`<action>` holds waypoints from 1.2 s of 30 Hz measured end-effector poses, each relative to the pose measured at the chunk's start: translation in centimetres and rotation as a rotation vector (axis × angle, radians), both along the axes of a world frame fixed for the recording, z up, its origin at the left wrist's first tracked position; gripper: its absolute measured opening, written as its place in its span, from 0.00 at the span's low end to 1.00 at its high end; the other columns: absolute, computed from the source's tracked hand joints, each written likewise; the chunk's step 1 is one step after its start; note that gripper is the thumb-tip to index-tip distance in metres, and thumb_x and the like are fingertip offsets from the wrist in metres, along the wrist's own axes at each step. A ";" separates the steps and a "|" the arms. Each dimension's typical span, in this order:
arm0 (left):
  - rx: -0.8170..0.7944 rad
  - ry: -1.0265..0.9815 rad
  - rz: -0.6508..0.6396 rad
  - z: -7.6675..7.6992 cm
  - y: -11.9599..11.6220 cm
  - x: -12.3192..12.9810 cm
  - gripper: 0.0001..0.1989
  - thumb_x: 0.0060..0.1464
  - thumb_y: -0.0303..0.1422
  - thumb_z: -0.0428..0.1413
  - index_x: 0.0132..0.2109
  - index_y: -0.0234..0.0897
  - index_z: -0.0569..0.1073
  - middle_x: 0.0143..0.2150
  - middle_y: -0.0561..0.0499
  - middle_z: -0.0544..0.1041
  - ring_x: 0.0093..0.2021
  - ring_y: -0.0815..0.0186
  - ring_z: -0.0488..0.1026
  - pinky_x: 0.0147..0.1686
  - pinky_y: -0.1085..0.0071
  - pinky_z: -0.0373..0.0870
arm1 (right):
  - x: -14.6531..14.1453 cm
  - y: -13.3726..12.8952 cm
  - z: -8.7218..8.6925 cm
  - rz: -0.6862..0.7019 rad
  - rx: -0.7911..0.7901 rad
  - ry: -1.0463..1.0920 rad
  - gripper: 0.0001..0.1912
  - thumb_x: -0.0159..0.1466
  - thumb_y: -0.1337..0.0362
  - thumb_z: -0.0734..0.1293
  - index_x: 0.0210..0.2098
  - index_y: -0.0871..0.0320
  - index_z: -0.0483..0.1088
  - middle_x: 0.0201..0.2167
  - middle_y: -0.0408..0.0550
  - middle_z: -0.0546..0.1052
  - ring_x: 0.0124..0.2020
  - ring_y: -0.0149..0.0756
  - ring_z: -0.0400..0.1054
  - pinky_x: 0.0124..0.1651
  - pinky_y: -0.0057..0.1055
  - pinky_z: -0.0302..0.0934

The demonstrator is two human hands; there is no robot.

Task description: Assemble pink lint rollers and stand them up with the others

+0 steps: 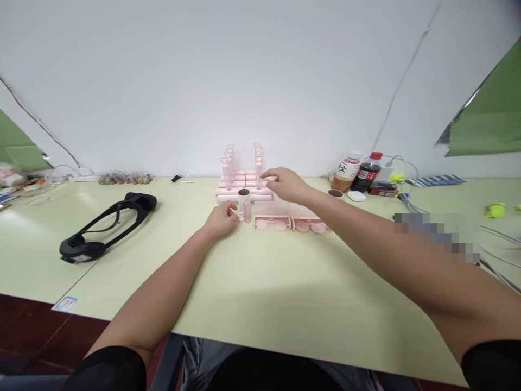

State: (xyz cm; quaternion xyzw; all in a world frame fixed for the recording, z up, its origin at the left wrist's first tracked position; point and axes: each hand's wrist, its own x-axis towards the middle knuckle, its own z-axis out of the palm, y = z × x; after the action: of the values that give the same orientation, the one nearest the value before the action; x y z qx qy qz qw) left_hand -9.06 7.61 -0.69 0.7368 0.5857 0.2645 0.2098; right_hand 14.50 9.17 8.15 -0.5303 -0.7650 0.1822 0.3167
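Note:
My left hand (222,219) rests on the table with its fingers curled, and a small pink piece (241,217) shows at its fingertips. Just beyond it stands a clear upright tube (247,209) with a dark, open-looking top. My right hand (288,185) reaches in from the right, thumb and forefinger apart, their tips at a slim clear tube with a pink cap and loop (259,169). That tube stands in the right one of two rows on pink bars (226,191). Whether the fingertips touch it is hard to see.
Pink boxes with round windows (272,223) lie below my right forearm, a brown-topped cylinder (336,193) beyond it. Bottles (367,172), a white case (357,196) and cables are at the right. A black headset (108,228) lies left, jars (124,177) at the wall.

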 end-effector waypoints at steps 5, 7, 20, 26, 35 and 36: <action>0.018 0.038 -0.032 -0.8 0.7 -0.4 0.11 0.47 0.28 0.49 0.38 0.37 0.72 0.29 0.55 0.74 0.31 0.67 0.70 0.30 0.72 0.63 | -1.5 4.5 -0.1 0.058 -0.044 -0.452 0.29 0.60 0.71 0.62 0.61 0.53 0.68 0.63 0.50 0.66 0.59 0.46 0.62 0.58 0.34 0.58; 0.019 0.042 -0.039 -1.0 0.8 -0.5 0.11 0.46 0.28 0.49 0.38 0.38 0.72 0.29 0.55 0.74 0.30 0.66 0.70 0.30 0.72 0.63 | -2.1 5.2 -0.7 0.040 -0.073 -0.507 0.30 0.60 0.70 0.63 0.62 0.54 0.67 0.63 0.51 0.66 0.61 0.48 0.61 0.59 0.36 0.57; 0.258 -0.133 0.159 -0.2 0.6 -0.1 0.09 0.46 0.26 0.51 0.38 0.40 0.66 0.30 0.55 0.71 0.26 0.69 0.65 0.30 0.72 0.62 | -1.1 4.0 1.6 -0.043 0.093 -0.474 0.26 0.62 0.69 0.60 0.60 0.59 0.68 0.60 0.52 0.71 0.60 0.48 0.62 0.59 0.39 0.56; 0.429 -0.436 0.095 2.2 -2.4 2.6 0.07 0.52 0.32 0.54 0.38 0.39 0.65 0.30 0.56 0.67 0.23 0.73 0.59 0.27 0.73 0.60 | 2.5 -1.2 4.1 -0.128 0.371 -0.063 0.21 0.59 0.67 0.63 0.51 0.57 0.75 0.44 0.53 0.76 0.40 0.44 0.71 0.48 0.42 0.62; 0.006 -0.699 -0.364 4.5 -7.2 10.3 0.26 0.49 0.41 0.61 0.52 0.35 0.67 0.45 0.45 0.76 0.40 0.62 0.74 0.35 0.69 0.71 | 5.4 -10.1 -0.1 0.005 0.099 0.665 0.10 0.54 0.63 0.71 0.36 0.58 0.71 0.25 0.41 0.73 0.23 0.31 0.69 0.27 0.31 0.66; -0.002 -0.707 -0.387 4.6 -7.2 10.8 0.25 0.49 0.40 0.61 0.53 0.35 0.66 0.46 0.45 0.76 0.43 0.60 0.74 0.37 0.68 0.71 | 6.0 -10.3 -0.6 -0.030 0.122 0.713 0.10 0.54 0.63 0.71 0.35 0.58 0.71 0.25 0.41 0.73 0.22 0.31 0.68 0.26 0.30 0.65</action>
State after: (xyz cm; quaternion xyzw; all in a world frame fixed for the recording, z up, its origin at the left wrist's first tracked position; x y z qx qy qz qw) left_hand 1.79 0.41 3.91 0.6970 0.3281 0.4566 0.4451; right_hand 20.49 -1.17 7.58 -0.4248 -0.6080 0.3050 0.5973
